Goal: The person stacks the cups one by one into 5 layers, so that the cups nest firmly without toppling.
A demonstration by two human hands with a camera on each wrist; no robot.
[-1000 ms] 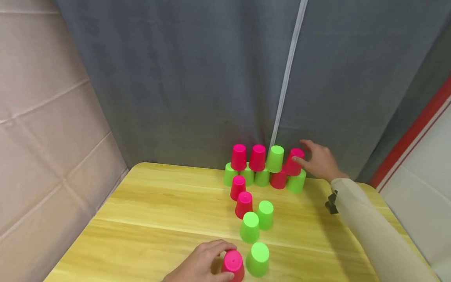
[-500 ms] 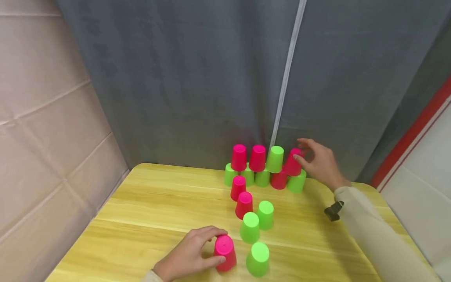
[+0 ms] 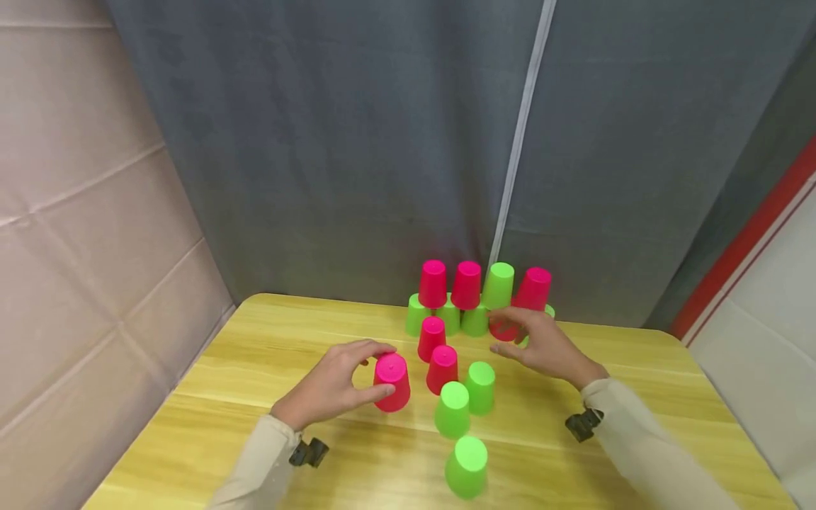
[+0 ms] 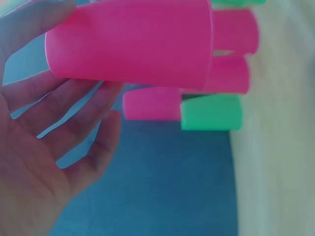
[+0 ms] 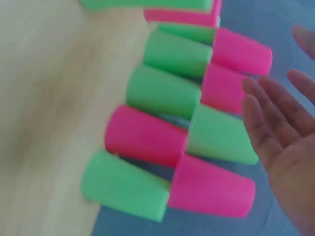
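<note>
Partly hidden behind right hand [image 3: 538, 343]: red base cup [image 3: 500, 330] and green end cup [image 3: 549, 310], at twelve o'clock on table [image 3: 255, 397]; cut off by right-wrist frame's top edge: nearest green cup [image 5: 147, 4].

We see a yellow wooden table [image 3: 268, 397]: a bottom row of cups [image 3: 474, 322] at its far edge, loose cups [image 3: 467, 466] standing nearer us.

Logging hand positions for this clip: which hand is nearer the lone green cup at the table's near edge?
Roughly even, perhaps the left. The left hand grips a pink cup up-left of the green cup; the right hand hovers open farther back, near the stack.
</note>
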